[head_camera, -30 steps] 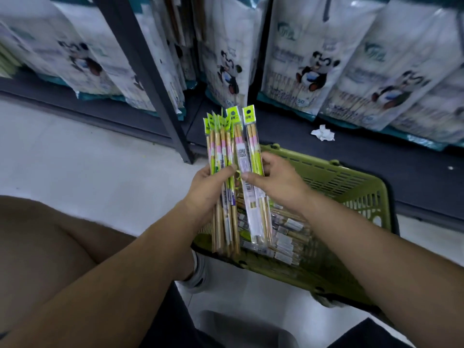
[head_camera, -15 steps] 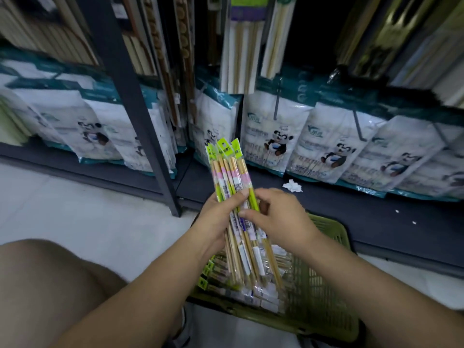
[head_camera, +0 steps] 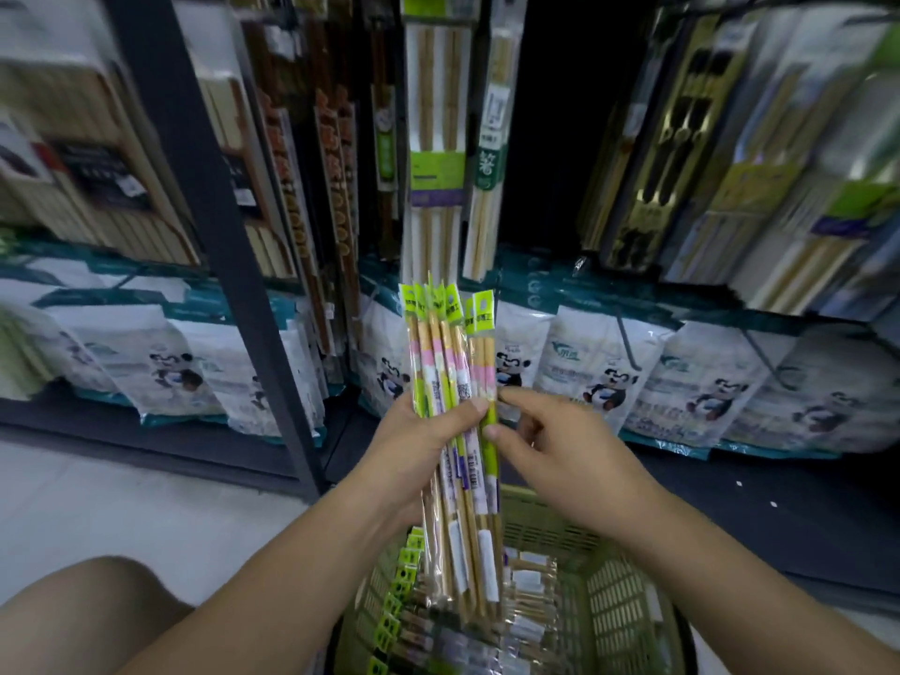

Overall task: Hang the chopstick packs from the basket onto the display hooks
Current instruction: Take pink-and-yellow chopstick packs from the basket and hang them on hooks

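Left hand [head_camera: 414, 445] curled round upright chopstick packs [head_camera: 450, 362], right hand [head_camera: 570, 455] pinching the rightmost, green basket [head_camera: 618, 601] beneath, panda bags [head_camera: 604, 382] and hung stock [head_camera: 433, 138] behind, dark shelf post [head_camera: 204, 187] left, pale floor [head_camera: 97, 504]

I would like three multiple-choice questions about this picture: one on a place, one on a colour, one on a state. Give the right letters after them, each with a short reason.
1. Where is the basket?
A. below the two hands
B. on the upper shelf
C. hanging from a hook

2. What colour are the top tabs of the held chopstick packs?
A. red
B. bright green
C. black

3. What does the right hand do?
A. hangs open at the side
B. rests inside the basket
C. pinches the rightmost pack of the bundle

Answers:
1 A: the basket's green wall shows under both forearms.
2 B: the tabs fanned above the left hand are bright green.
3 C: its thumb and fingers close on that pack's edge.
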A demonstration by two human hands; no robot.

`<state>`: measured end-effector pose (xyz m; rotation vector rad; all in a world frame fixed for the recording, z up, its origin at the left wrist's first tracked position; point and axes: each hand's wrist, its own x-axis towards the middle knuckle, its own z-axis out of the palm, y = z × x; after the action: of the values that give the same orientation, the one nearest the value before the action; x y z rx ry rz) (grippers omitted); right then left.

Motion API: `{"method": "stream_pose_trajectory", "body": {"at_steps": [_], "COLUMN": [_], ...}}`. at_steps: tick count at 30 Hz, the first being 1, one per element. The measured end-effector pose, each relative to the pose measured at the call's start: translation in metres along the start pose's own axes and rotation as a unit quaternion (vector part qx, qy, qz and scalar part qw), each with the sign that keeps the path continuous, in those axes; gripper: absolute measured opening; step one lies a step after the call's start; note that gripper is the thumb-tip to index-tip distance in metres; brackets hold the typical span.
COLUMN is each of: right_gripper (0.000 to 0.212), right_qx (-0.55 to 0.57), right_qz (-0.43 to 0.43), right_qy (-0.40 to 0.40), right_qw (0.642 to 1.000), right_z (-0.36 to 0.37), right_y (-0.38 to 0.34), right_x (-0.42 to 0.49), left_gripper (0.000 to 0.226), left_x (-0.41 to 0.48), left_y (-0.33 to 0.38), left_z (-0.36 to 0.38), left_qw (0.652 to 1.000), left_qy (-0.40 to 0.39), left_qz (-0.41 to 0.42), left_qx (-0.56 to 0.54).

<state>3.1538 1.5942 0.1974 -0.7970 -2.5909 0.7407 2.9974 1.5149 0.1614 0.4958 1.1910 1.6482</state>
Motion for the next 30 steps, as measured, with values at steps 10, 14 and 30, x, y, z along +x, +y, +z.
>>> {"method": "stream_pose_trajectory", "body": {"at_steps": [10, 14, 30], "right_gripper": [0.010, 0.018, 0.026], "right_qx": [0.280, 0.280, 0.302], "right_qz": [-0.024, -0.051, -0.057], "right_qy": [0.259, 0.309, 0.352], "right_qw": [0.924, 0.907, 0.884], "right_z": [-0.113, -0.135, -0.149], "right_y": [-0.046, -0.060, -0.070], "right_x": [0.073, 0.096, 0.145], "left_gripper": [0.054, 0.062, 0.040], "left_x": [0.030, 0.046, 0.068], "left_y": [0.093, 0.121, 0.140], "left_z": [0.057, 0.076, 0.060], "left_qw": [0.953, 0.938, 0.929], "left_qy": [-0.034, -0.022, 0.032], "left_qz": [0.240, 0.296, 0.334], "left_qx": [0.181, 0.179, 0.155]}}
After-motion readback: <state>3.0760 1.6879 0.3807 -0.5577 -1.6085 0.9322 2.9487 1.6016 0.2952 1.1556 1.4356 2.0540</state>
